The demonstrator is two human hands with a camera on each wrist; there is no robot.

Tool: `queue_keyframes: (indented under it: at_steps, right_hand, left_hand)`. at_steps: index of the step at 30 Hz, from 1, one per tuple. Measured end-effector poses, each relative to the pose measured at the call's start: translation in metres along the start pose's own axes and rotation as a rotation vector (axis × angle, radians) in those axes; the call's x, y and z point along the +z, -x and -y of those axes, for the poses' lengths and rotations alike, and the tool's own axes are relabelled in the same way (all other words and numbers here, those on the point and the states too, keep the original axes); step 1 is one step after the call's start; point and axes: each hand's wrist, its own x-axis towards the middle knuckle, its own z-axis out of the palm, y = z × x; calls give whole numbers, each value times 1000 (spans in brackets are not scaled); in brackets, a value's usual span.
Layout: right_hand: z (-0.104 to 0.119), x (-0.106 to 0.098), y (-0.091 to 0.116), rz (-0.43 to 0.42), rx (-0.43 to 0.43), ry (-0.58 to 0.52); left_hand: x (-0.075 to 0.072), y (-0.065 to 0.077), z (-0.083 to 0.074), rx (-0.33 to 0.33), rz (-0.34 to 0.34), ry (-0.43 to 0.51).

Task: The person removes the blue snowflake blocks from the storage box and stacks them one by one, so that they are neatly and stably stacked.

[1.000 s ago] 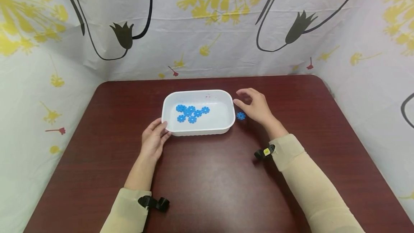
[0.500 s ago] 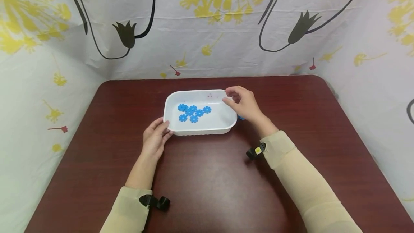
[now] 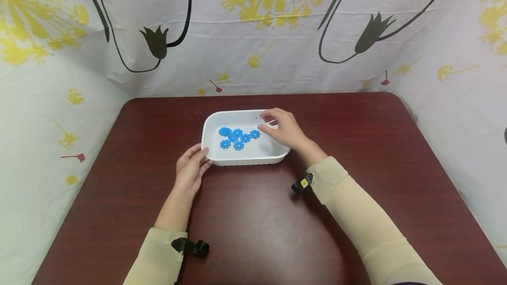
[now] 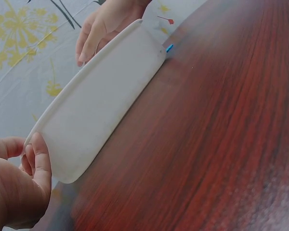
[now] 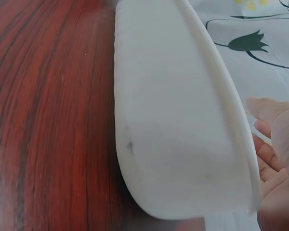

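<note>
A white rectangular tray [image 3: 261,155] stands on the table, with several blue flower-shaped plastic discs [image 3: 238,145] grouped left of its middle. At its near left corner my left hand [image 3: 189,170] grips the rim, thumb on top and fingers under the edge. Over the tray's right end hovers my right hand [image 3: 285,130], thumb and fingers parted with nothing seen between them. In the right wrist view, that hand is beyond the tray's wall. One blue disc [image 4: 169,48] lies outside the tray in the left wrist view; in the head view the right hand hides it.
The dark red wooden table [image 3: 245,223] extends around the tray on all sides. A white cloth [image 3: 245,74] with yellow flowers and dark tulips hangs behind and at both sides. Black straps [image 3: 191,247] are at both cuffs.
My right hand has moved left from beside the tray to above its right end, covering the loose disc. My left hand keeps its grip on the rim.
</note>
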Motion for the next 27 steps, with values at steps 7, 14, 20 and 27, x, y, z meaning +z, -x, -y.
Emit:
queue_keyframes:
  at_steps: [7,14,20,27]
  right_hand:
    - [6,11,-9,51,16,11]
    - [7,23,-17,130,60,53]
    - [4,30,-21,189,69,127]
    - [4,30,-21,228,91,192]
  left_hand:
    - [0,-1,0,-12,-4,-9]
    - [0,0,-1,0,11,5]
    - [0,-1,0,0,10,4]
    - [-1,-2,1,5,15,-3]
